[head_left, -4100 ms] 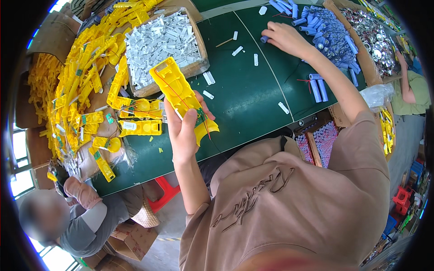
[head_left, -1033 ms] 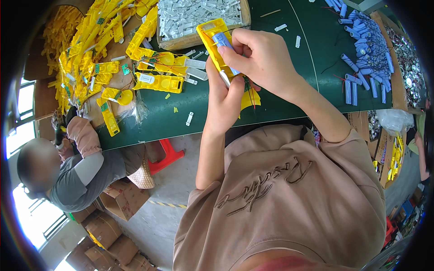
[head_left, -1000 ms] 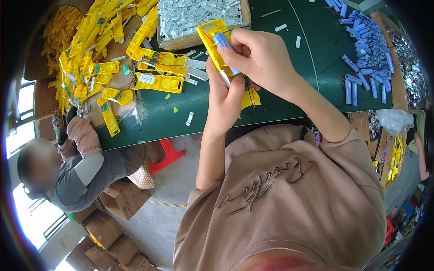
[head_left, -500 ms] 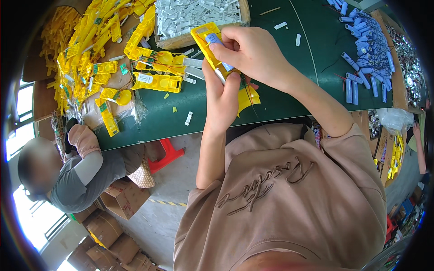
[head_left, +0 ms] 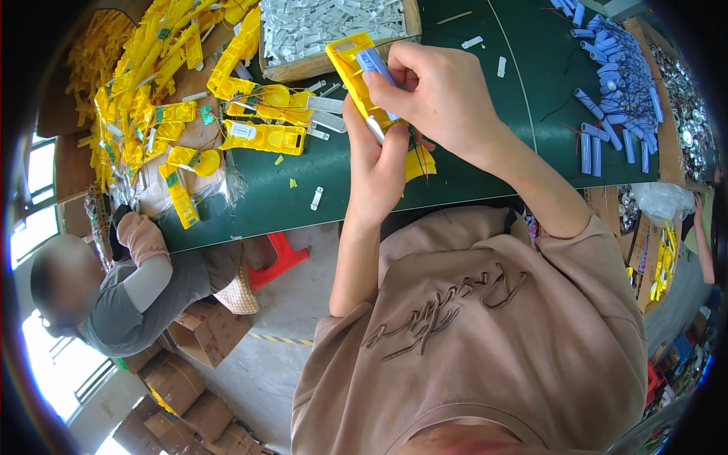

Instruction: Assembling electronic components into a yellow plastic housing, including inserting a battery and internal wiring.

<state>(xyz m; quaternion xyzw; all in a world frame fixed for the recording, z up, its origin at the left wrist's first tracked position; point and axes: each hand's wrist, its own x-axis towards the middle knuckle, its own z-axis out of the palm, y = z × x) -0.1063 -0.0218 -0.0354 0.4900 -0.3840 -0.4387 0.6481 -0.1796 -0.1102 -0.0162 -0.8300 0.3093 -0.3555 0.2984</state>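
"Above the green table [head_left: 265,189], just on the near side of the box [head_left: 307,72] of white parts [head_left: 326,26], what do the two hands hold?"

"One yellow casing [head_left: 347,70], its hollow side facing up and tilted. The left hand [head_left: 375,171] grips it around the side, thumb near a white strip [head_left: 375,129] at the edge. The right hand [head_left: 444,95] pinches a blue cell [head_left: 371,62] between thumb and forefinger, the other fingers curled in."

"Where is the cell, exactly?"

"Lengthwise at the casing's hollow, its middle covered by the right hand. Whether it sits fully down, I cannot tell."

"Why hold it that way?"

"Judging by the grip, the left hand works as a clamp so the right can steer and press. The tilt probably lets the hollow be seen. Wires [head_left: 417,142] hang out at the near end, likely so nothing pinches them."

"And the layout around?"

"Loose blue cells [head_left: 610,83] pile up on the right, yellow casings [head_left: 144,83] on the left. It looks arranged so each hand has a supply on its own side."

"Any writing?"

"Small dark print on the cell, too tiny to read. Looping, cord-like script [head_left: 447,303] crosses the brown shirt [head_left: 485,379]. No brand stands out."
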